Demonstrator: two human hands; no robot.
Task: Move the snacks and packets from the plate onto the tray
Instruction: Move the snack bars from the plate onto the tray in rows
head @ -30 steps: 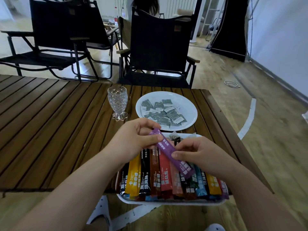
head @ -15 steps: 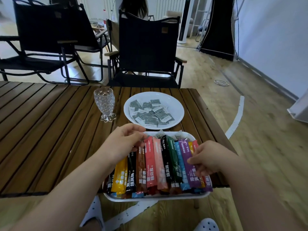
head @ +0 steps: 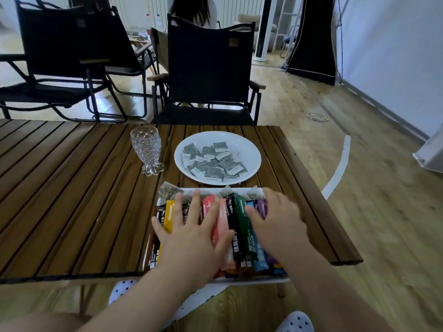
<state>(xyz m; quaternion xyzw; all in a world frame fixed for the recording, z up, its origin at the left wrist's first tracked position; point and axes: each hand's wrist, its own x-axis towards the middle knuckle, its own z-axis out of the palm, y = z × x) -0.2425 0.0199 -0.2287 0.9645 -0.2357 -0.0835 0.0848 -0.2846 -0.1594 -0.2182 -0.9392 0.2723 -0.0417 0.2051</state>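
Scene: A person's left hand [head: 189, 226] and right hand [head: 275, 219] lie on a row of coloured stick packets [head: 242, 226] packed side by side in a white tray [head: 251, 280] on a slatted wooden table [head: 72, 188].
Grip: Both hands are flat with the fingers apart, pressing on the packets and clasping nothing. The right hand is blurred, but its fingers look straight.
Task's goods: A heap of small dark and white sachets [head: 213, 161] remains on the round white plate [head: 250, 149], at 12 o'clock from the tray and just beyond its far rim.
Tray load: The sticks fill nearly the full width, and pale tea bags [head: 170, 190] are crowded along the 12 o'clock rim.
Risk, overflow: With little bare tray showing, sachets would probably have to land on top of the sticks, where they could slide off.
Risk, tipping: The tray's 6 o'clock rim appears to overhang the table edge, so pressing down hard there could tilt it and shed packets to the floor.
Risk, glass: A footed glass [head: 147, 149] stands at 9 o'clock from the plate, where a left-hand reach could knock it over.
Risk, spill: The sachets are loose and small, so a hurried handful may scatter.
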